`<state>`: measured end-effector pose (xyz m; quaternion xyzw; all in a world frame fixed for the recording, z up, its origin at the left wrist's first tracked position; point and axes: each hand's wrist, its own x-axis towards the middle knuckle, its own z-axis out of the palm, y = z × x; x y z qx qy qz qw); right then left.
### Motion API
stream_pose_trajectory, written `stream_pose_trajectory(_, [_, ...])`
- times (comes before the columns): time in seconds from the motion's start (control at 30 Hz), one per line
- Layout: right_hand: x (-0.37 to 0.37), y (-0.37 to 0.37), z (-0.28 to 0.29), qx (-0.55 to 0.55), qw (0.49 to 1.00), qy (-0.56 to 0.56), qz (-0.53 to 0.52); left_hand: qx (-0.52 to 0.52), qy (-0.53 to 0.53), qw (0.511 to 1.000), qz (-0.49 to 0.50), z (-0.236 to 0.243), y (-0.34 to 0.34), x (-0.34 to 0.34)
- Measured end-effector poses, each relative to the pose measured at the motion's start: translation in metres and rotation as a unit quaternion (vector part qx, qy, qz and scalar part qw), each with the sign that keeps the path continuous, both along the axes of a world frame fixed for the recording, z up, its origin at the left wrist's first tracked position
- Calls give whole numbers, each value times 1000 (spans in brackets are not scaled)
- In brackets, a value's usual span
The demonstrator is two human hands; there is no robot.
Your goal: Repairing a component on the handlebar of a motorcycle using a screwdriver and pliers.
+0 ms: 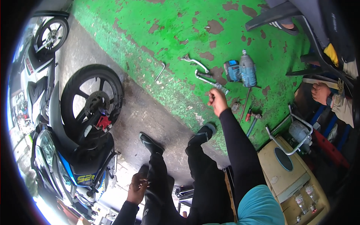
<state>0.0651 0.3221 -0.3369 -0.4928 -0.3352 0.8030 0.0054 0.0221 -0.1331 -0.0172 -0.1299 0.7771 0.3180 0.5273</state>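
Observation:
My right hand point(218, 102) reaches out over the green floor with its fingers curled together; whatever they may hold is too small to make out. Just beyond it lie a metal tool with a bent handle point(212, 80) and a silver brake or clutch lever point(195, 62). My left hand point(137, 188) is low beside my left thigh, fingers curled in, and I cannot make out anything in them. A blue cordless power tool point(232, 70) and a plastic bottle point(248, 70) with bluish contents are farther off to the right.
On the left stands a motorcycle with a black front wheel point(64, 101); another motorcycle wheel point(52, 35) is behind it. An L-shaped hex key point(160, 72) and a red-handled tool point(248, 115) lie on the floor. At right, another person's hand point(321, 93) shows near a beige case point(273, 176).

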Motion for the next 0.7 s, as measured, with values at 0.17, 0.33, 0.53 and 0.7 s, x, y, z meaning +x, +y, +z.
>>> stream_pose_trajectory(0.17, [-50,10,-42,628,616,-249,406,-3,35,998,44,-5,-32,11])
stream_pose_trajectory(0.33, [-57,22,-64,671,505,-229,492,23,73,991,113,-6,-35,14])
stream_pose_trajectory(0.53, [-66,-2,-15,633,596,-100,484,43,73,986,142,12,-18,5])
stream_pose_trajectory(0.7, [-83,-80,149,297,857,26,420,155,85,963,202,77,12,-22])
